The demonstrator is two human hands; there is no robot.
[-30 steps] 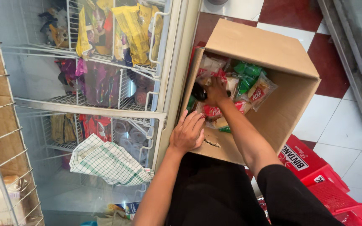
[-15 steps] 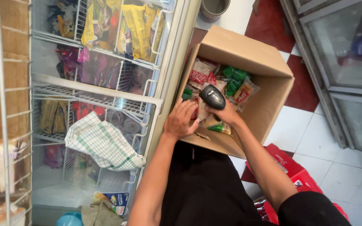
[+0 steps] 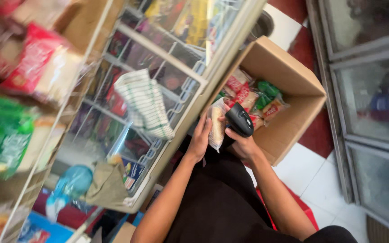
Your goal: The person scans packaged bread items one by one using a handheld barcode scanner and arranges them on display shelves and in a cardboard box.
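My left hand holds a pale plastic-wrapped snack packet upright in front of me. My right hand grips a black handheld scanner, its head close against the packet. Both hands hover at the near edge of an open cardboard box that stands on the floor and holds several red, green and beige snack packets.
A glass-topped chest freezer with wire baskets runs along my left, a green-and-white checked cloth lying on its lid. Shelves of packaged goods fill the far left. Glass-door cabinets line the right. Red crates sit by my legs.
My view has swung and tilted left. My left hand has lifted a pale packet out of the box, and the scanner in my right hand has come up against it.
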